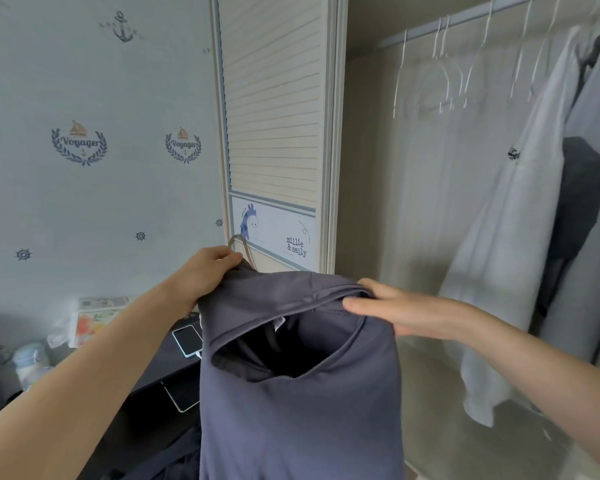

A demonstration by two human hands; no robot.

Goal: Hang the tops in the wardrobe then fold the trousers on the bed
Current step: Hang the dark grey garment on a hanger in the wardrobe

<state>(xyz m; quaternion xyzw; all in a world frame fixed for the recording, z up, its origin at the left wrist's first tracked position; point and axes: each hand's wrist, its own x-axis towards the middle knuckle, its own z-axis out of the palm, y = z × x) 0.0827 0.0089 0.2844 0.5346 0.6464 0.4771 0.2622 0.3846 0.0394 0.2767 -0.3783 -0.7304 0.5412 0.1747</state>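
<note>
While both hands hold it up in front of the wardrobe door, the grey-blue top hangs down centre frame, neck opening facing the camera.

Left hand: grip clamped on the top's left shoulder, fingers curled over the fabric right at the base of a hanger hook. Hook sticks up just above that hand; rest of the hanger is hidden inside the top.

Right hand: thumb on the near side, fingers behind, pinching the bunched right shoulder/collar fabric.

Wardrobe interior to the right: rail up top w/ several empty wire hangers, blurred. Further right, a white shirt w/ small dark chest logo hangs on the rail, a dark garment just beside it, partly overlapped.

Lower left: dark bench carrying a phone face up, near the top's left edge. Further left a bottle and a floral printed box, both soft-focus. Wall has nautical "Voyager" wallpaper.
</note>
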